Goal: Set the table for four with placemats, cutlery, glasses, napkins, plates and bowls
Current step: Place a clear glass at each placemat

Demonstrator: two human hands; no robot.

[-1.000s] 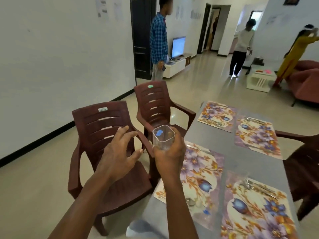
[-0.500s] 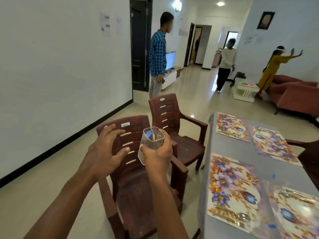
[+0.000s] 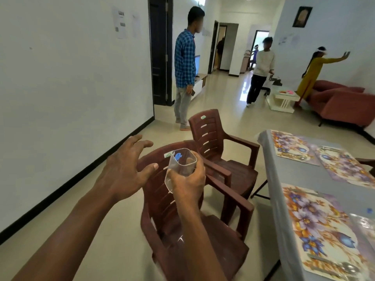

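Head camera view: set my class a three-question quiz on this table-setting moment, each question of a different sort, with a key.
1. True or false: the right hand grips a clear glass.
2. The left hand is: A) holding a fork; B) open, holding nothing; C) flat on the table.
3. In this view, which piece of furniture shows right behind the glass?
Key: 1 true; 2 B; 3 the near brown chair.
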